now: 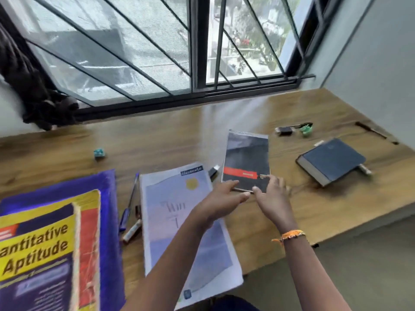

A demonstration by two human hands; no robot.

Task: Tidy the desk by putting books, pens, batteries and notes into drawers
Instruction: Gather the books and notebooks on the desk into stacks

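Observation:
A small dark notebook with an orange band (246, 158) lies in the middle of the wooden desk (157, 140). My left hand (221, 195) and my right hand (270, 191) both rest at its near edge, fingers spread and touching it. A large pale blue notebook (179, 221) lies under my left forearm. At the left sits a thick yellow and purple aptitude book (45, 254) on a purple folder (107, 189). A blue pen (130, 198) and a marker (132, 231) lie between them. A thick dark blue book (332, 161) sits at the right.
A small teal cube (98, 153) sits at the left back. A black item with a green piece (294, 129) lies near the window. A dark pen (370, 130) lies at the far right. A barred window runs behind the desk; a dark cloth (45, 104) hangs at the left.

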